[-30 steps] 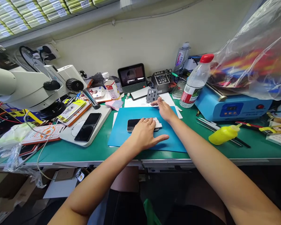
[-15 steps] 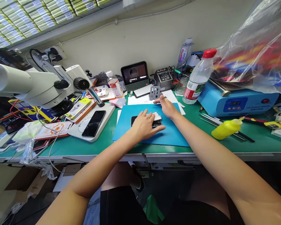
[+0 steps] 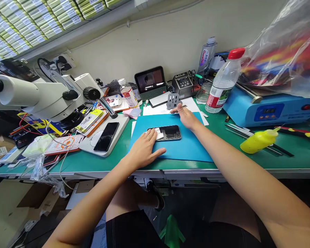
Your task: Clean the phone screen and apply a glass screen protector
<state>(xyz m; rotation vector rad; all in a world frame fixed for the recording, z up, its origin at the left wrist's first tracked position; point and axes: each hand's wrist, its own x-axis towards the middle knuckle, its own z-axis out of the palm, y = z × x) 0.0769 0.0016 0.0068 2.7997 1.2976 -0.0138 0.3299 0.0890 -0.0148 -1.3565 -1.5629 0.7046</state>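
Observation:
A smartphone (image 3: 172,133) lies flat on a blue mat (image 3: 181,150), its dark face up and reflecting light. My left hand (image 3: 144,146) rests over the phone's left end. Its fingers are stretched out flat on a white wipe (image 3: 158,133), pressing it against the glass, and the thumb sticks out to the side. Beyond the phone's right end, my right hand (image 3: 187,117) is open at the mat's far edge, thumb raised, near a grey slotted phone stand (image 3: 173,101). I see nothing in its fingers.
On the left, a microscope (image 3: 54,96) stands over a white base carrying a second phone (image 3: 106,136). A red-capped bottle (image 3: 222,82), a yellow squeeze bottle (image 3: 259,141), tweezers and a blue heating machine (image 3: 271,110) are on the right. Behind the mat stands a small screen (image 3: 151,82).
My left hand has slid left along the phone with the wipe, uncovering the phone's middle and right part. My right hand keeps nearly the same pose. The whole view has shifted slightly.

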